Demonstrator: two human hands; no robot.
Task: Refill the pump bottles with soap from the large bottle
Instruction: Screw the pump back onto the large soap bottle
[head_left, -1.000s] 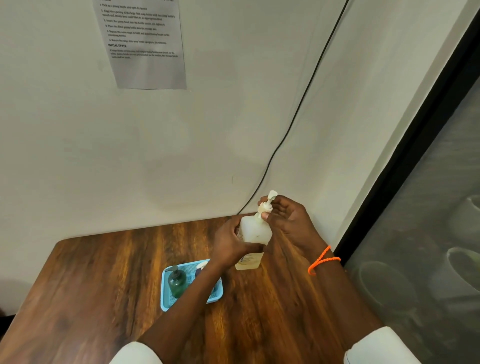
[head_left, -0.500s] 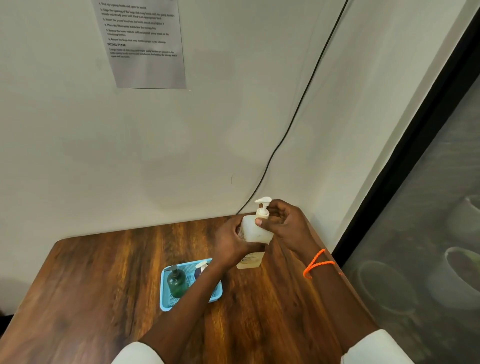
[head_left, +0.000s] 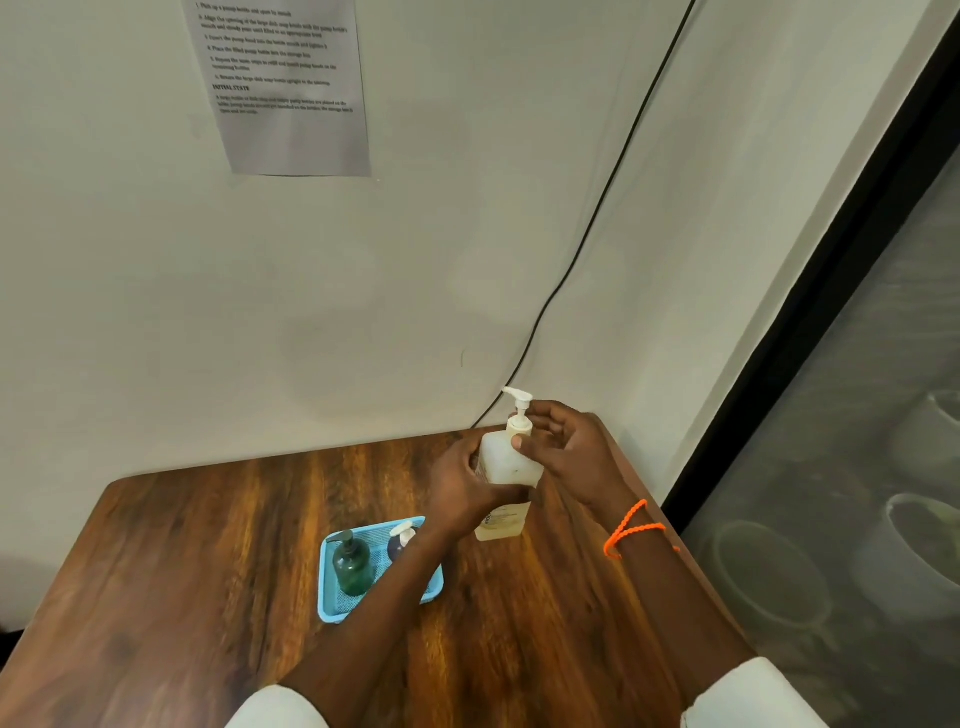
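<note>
The left hand is wrapped around the body of a translucent white pump bottle, fingers curled closed across its front and side, holding it upright above the wooden table. The right hand sits at the bottle's neck: thumb and fingertips are pinched on the cream collar just under the white pump head, while the other fingers stay loosely curved and half open behind it. The pump's nozzle points left, away from the right-hand fingers. An orange bracelet circles the right wrist.

Directly below the left-hand fingers, partly hidden by them, a pale bottle with a label stands on the table; whether this is the large soap bottle cannot be told. Lower and to the left of the left hand, under its forearm, a light blue tray holds a dark green pump bottle and a dark bottle with a white pump, both upright and side by side. A black cable runs up the wall beyond the fingers, and a printed sheet hangs higher on the wall, to the left.
</note>
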